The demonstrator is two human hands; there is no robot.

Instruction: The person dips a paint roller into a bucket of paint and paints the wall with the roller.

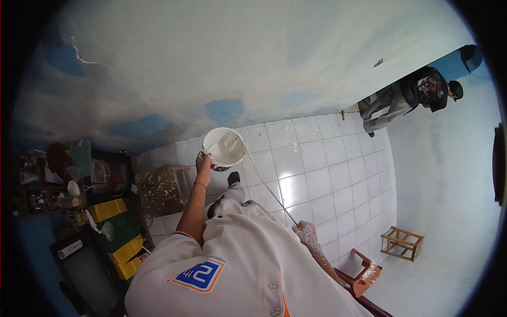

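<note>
A white bucket [226,148] with some white material inside is tilted so that its open mouth shows. My left hand [204,162] grips it at the near left of its rim. From the bucket's right side a thin, pale cord [271,187] runs down to the right. My right hand [306,232], speckled with white spots, is closed around the far end of this cord. Part of the bucket's lower side is hidden by its rim and my left hand.
A patchy white and blue wall [195,58] rises ahead. On the white tiled floor [338,182], a spattered wooden box [158,190] stands left, a wooden stool [402,243] and a red chair [362,269] right. Another person [412,95] is at far right; crowded shelves [45,179] stand left.
</note>
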